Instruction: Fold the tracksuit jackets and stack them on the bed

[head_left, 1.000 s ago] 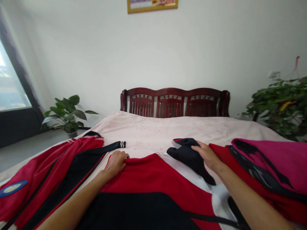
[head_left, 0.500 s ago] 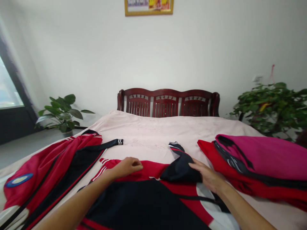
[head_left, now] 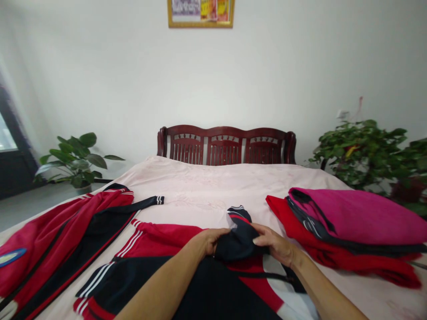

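A navy, red and white jacket (head_left: 200,289) lies spread on the bed in front of me, with white-striped hems at its left end. Its navy part with a striped cuff (head_left: 239,238) is bunched up between my hands. My left hand (head_left: 213,240) has its fingers closed on the left side of that bunched cloth. On the right side, my right hand (head_left: 275,244) grips the same cloth between thumb and fingers. To the left lies a second red and navy jacket (head_left: 76,226), one narrow navy sleeve stretched toward the middle.
Folded clothes, magenta (head_left: 360,218) over red (head_left: 367,262), are stacked on the right of the pink bedsheet (head_left: 200,186). A dark wooden headboard (head_left: 227,144) stands behind. Potted plants (head_left: 75,158) flank the bed, and a framed picture (head_left: 200,24) hangs on the wall.
My left hand has moved right, from above the red cloth to the navy cloth, and closed on it. My right hand still holds it. The view has shifted slightly to the right.
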Action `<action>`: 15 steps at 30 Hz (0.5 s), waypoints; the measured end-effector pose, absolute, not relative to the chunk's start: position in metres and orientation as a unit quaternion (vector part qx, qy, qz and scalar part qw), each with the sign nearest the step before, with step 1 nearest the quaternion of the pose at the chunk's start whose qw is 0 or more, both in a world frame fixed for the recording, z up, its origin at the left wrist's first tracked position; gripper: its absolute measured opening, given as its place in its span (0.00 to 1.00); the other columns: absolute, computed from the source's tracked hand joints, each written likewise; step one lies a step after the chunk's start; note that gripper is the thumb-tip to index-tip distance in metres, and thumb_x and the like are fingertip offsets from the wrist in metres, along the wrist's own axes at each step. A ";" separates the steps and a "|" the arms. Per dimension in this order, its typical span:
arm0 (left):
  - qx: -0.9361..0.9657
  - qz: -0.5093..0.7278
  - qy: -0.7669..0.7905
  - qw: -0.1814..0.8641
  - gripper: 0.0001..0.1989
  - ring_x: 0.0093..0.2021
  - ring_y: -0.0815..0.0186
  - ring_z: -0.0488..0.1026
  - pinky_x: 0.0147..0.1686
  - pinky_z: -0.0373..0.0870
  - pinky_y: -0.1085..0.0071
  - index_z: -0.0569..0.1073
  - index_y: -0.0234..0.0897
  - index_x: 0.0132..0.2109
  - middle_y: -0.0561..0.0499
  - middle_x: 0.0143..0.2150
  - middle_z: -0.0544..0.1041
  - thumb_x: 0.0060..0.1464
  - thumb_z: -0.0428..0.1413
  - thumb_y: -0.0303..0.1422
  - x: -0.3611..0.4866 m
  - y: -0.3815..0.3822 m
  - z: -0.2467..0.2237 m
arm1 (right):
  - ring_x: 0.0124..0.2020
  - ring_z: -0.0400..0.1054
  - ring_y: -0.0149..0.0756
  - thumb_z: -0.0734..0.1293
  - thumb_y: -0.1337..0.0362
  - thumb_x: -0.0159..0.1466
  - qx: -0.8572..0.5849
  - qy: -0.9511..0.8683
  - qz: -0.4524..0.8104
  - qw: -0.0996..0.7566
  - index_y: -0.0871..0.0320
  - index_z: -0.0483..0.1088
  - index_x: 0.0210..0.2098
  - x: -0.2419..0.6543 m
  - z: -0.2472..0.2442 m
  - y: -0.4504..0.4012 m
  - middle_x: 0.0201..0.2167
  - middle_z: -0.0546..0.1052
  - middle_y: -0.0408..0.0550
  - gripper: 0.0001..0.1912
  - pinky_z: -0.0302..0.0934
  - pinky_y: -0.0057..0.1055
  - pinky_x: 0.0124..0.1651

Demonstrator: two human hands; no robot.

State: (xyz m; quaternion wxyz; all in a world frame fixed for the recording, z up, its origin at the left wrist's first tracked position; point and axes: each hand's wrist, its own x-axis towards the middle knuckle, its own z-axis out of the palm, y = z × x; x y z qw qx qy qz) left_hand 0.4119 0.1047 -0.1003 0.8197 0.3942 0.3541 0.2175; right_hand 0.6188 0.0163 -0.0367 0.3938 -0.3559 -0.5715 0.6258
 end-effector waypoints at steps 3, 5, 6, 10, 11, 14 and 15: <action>0.355 0.215 0.310 0.855 0.17 0.37 0.56 0.80 0.47 0.74 0.61 0.77 0.26 0.40 0.39 0.34 0.82 0.45 0.65 0.35 0.409 0.101 -0.095 | 0.44 0.71 0.42 0.70 0.64 0.47 -0.360 -0.581 0.629 0.371 0.57 0.76 0.49 0.621 -0.039 0.012 0.43 0.79 0.47 0.28 0.62 0.36 0.50; 0.336 0.242 0.267 0.870 0.18 0.43 0.55 0.80 0.54 0.70 0.60 0.77 0.25 0.43 0.39 0.36 0.83 0.48 0.63 0.35 0.403 0.097 -0.087 | 0.45 0.71 0.42 0.70 0.64 0.47 -0.359 -0.587 0.629 0.363 0.57 0.76 0.49 0.623 -0.037 0.009 0.43 0.79 0.47 0.28 0.61 0.37 0.52; 0.326 0.268 0.243 0.874 0.16 0.45 0.56 0.80 0.56 0.68 0.61 0.77 0.27 0.43 0.40 0.38 0.83 0.50 0.61 0.35 0.399 0.094 -0.083 | 0.46 0.70 0.42 0.70 0.64 0.47 -0.356 -0.591 0.626 0.363 0.57 0.76 0.48 0.623 -0.035 0.009 0.43 0.79 0.47 0.27 0.61 0.37 0.54; 0.265 0.405 0.135 0.865 0.16 0.52 0.59 0.77 0.60 0.64 0.63 0.77 0.33 0.45 0.45 0.43 0.83 0.56 0.57 0.40 0.379 0.072 -0.079 | 0.43 0.70 0.40 0.70 0.64 0.47 -0.405 -0.617 0.584 0.338 0.57 0.75 0.47 0.628 -0.031 0.013 0.40 0.79 0.45 0.26 0.62 0.36 0.51; 0.252 0.411 0.127 0.867 0.19 0.53 0.58 0.77 0.60 0.64 0.62 0.77 0.32 0.46 0.44 0.43 0.83 0.57 0.56 0.43 0.375 0.065 -0.082 | 0.40 0.70 0.39 0.70 0.64 0.46 -0.438 -0.622 0.565 0.319 0.58 0.76 0.46 0.629 -0.033 0.016 0.38 0.79 0.44 0.26 0.63 0.34 0.47; 0.213 0.344 0.181 0.896 0.28 0.51 0.52 0.77 0.57 0.68 0.58 0.78 0.30 0.45 0.40 0.40 0.83 0.54 0.56 0.53 0.369 0.046 -0.091 | 0.31 0.68 0.34 0.70 0.63 0.46 -0.496 -0.642 0.527 0.254 0.60 0.77 0.40 0.632 -0.041 0.026 0.31 0.78 0.42 0.21 0.62 0.29 0.36; 0.193 0.322 0.207 0.903 0.28 0.49 0.51 0.78 0.55 0.69 0.58 0.78 0.30 0.43 0.40 0.38 0.83 0.53 0.56 0.54 0.368 0.042 -0.093 | 0.31 0.68 0.33 0.70 0.62 0.46 -0.492 -0.652 0.524 0.241 0.61 0.77 0.39 0.632 -0.045 0.029 0.31 0.78 0.42 0.20 0.61 0.28 0.35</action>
